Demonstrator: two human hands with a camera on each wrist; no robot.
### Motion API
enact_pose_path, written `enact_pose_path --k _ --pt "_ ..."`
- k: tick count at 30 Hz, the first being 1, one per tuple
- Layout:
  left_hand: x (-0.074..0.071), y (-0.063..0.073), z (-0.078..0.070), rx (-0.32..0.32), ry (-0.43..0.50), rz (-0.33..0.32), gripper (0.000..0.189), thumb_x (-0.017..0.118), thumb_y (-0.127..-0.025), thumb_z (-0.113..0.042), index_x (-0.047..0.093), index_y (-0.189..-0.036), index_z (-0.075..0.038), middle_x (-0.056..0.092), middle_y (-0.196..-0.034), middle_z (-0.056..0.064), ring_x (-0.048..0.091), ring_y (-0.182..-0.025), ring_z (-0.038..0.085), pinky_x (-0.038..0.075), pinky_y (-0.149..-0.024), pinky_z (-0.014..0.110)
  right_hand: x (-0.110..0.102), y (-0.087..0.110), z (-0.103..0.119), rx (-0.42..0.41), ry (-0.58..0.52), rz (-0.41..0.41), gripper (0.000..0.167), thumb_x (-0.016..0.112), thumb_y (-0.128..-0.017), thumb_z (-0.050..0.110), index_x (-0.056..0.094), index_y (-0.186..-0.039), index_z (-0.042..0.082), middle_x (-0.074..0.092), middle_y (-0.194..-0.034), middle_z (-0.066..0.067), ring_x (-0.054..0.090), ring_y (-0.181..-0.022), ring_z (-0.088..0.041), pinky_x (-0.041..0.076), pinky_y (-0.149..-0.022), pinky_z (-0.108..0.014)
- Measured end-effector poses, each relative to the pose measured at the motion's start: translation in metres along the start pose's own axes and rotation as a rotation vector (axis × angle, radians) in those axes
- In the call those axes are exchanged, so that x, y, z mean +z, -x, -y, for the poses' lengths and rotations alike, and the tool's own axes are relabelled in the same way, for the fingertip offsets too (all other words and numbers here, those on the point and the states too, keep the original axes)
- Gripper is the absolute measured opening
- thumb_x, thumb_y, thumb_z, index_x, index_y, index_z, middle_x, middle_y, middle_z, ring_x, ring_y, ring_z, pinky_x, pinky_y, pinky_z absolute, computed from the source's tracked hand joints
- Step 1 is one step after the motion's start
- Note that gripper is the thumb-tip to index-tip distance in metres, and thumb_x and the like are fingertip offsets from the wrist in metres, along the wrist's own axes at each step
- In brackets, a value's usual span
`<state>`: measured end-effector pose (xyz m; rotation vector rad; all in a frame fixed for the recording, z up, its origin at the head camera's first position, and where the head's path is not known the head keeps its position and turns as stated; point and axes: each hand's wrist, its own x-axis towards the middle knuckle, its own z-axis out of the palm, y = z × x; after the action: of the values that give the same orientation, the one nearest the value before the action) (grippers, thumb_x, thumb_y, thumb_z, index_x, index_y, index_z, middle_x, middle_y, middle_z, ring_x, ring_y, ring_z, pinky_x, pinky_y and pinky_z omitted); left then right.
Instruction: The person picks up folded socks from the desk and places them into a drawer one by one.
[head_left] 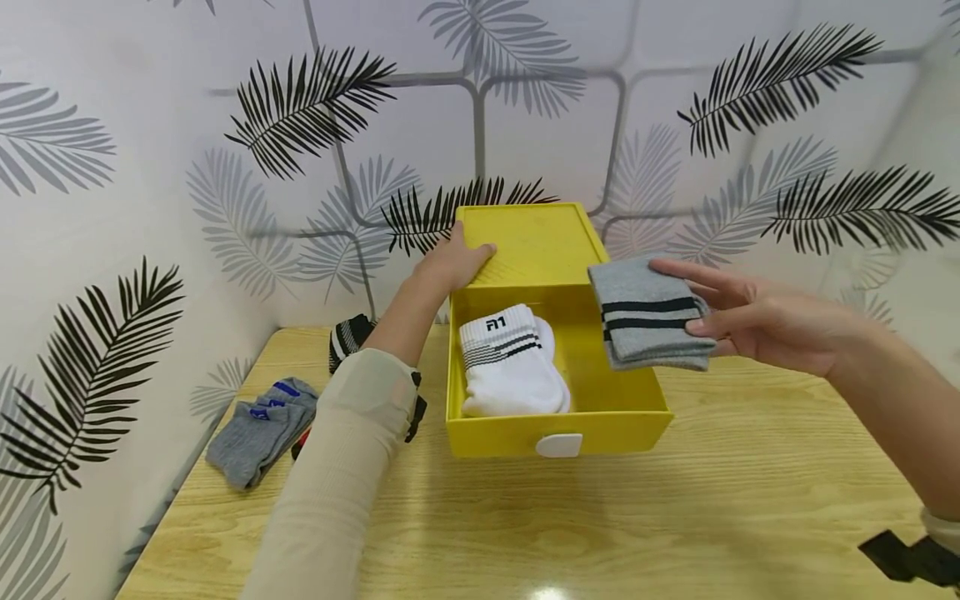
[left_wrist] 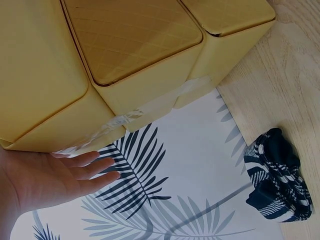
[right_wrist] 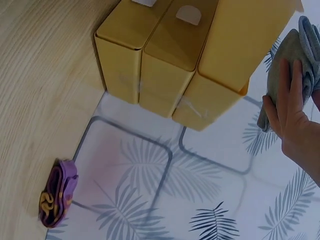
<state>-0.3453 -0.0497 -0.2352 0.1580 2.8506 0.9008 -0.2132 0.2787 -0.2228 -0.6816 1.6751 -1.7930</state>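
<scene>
A yellow drawer box (head_left: 536, 242) stands against the wall with its drawer (head_left: 487, 437) pulled out toward me. Inside the drawer lies a folded pair of white socks (head_left: 510, 367) with grey stripes. My left hand (head_left: 468, 254) rests flat on the box's top, at its left front corner; in the left wrist view the left hand (left_wrist: 75, 172) lies with straight fingers along the box (left_wrist: 100, 60). My right hand (head_left: 690, 300) pinches a folded grey sock (head_left: 648, 312) with black stripes above the drawer's right side. The right wrist view also shows that hand (right_wrist: 287, 112) on the grey sock (right_wrist: 300, 55).
On the wooden table (head_left: 675, 517), grey socks with blue marks (head_left: 258, 429) lie at the left edge. A black-and-white striped pair (head_left: 348, 337) sits left of the box near the wall. A purple sock (right_wrist: 57, 192) lies at the table's edge by the wall.
</scene>
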Motion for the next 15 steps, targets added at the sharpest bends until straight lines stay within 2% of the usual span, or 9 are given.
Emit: enact_pose_path --k 2,3,6,8,10,12,14,15 --pt "0.0 0.0 0.0 -0.003 0.003 0.002 0.078 0.034 -0.093 -0.055 -0.006 -0.149 -0.018 0.008 -0.152 0.012 0.013 -0.136 0.031 0.014 -0.107 0.047 0.009 -0.007 -0.002 -0.007 -0.024 0.024 0.069 0.036 -0.093 -0.012 0.02 -0.148 0.026 0.011 -0.145 -0.01 0.047 -0.116 -0.028 0.044 -0.089 -0.039" --pt "-0.001 0.001 0.0 -0.003 0.005 0.002 0.077 0.034 -0.093 -0.055 -0.006 -0.149 -0.018 0.008 -0.152 0.012 0.013 -0.136 0.031 0.013 -0.107 0.047 0.013 -0.01 -0.003 -0.003 -0.031 0.025 0.069 0.037 -0.093 -0.012 0.021 -0.148 0.025 0.014 -0.144 -0.011 0.048 -0.116 -0.027 0.044 -0.09 -0.039" --pt "-0.001 0.001 -0.001 -0.003 0.013 0.003 0.077 0.034 -0.093 -0.054 -0.006 -0.149 -0.018 0.007 -0.152 0.011 0.011 -0.136 0.03 0.012 -0.107 0.048 0.027 -0.018 -0.004 0.035 0.016 -0.018 0.069 0.044 -0.092 -0.01 0.023 -0.148 0.025 0.002 -0.149 -0.01 0.05 -0.112 -0.022 0.047 -0.085 -0.033" --pt "-0.001 0.001 -0.001 -0.004 0.012 0.007 0.077 0.034 -0.093 -0.054 -0.006 -0.149 -0.018 0.007 -0.152 0.011 0.011 -0.136 0.03 0.011 -0.107 0.048 0.035 -0.023 -0.004 0.069 0.076 -0.071 0.07 0.049 -0.09 -0.007 0.024 -0.147 0.025 -0.007 -0.15 -0.009 0.046 -0.116 -0.02 0.048 -0.083 -0.031" --pt "-0.002 0.001 -0.001 -0.004 0.013 0.009 0.078 0.034 -0.093 -0.055 -0.006 -0.148 -0.019 0.007 -0.152 0.011 0.01 -0.136 0.03 0.011 -0.107 0.048 0.042 -0.027 -0.005 0.097 0.146 -0.108 0.072 0.054 -0.089 -0.003 0.022 -0.148 0.023 -0.016 -0.15 -0.007 0.031 -0.128 -0.021 0.049 -0.081 -0.03" --pt "-0.002 0.001 0.0 -0.003 0.012 0.01 0.078 0.034 -0.093 -0.055 -0.006 -0.148 -0.019 0.007 -0.152 0.011 0.01 -0.136 0.03 0.011 -0.107 0.048 0.047 -0.031 -0.006 0.111 0.202 -0.131 0.074 0.057 -0.088 -0.001 0.02 -0.148 0.02 -0.018 -0.15 -0.007 0.01 -0.136 -0.023 0.049 -0.081 -0.031" --pt "-0.002 0.001 0.0 -0.001 0.012 0.012 0.078 0.034 -0.093 -0.055 -0.007 -0.148 -0.018 0.007 -0.152 0.011 0.01 -0.136 0.03 0.011 -0.107 0.048 0.05 -0.034 -0.007 0.114 0.237 -0.133 0.075 0.058 -0.088 0.001 0.017 -0.149 0.017 -0.016 -0.15 -0.008 -0.006 -0.136 -0.027 0.048 -0.084 -0.033" --pt "-0.002 0.001 0.0 0.001 0.011 0.012 0.078 0.034 -0.093 -0.055 -0.007 -0.148 -0.018 0.007 -0.152 0.011 0.011 -0.136 0.03 0.012 -0.107 0.048 0.051 -0.035 -0.007 0.113 0.254 -0.131 0.076 0.058 -0.088 0.002 0.016 -0.149 0.016 -0.016 -0.15 -0.009 -0.008 -0.136 -0.028 0.047 -0.084 -0.033"
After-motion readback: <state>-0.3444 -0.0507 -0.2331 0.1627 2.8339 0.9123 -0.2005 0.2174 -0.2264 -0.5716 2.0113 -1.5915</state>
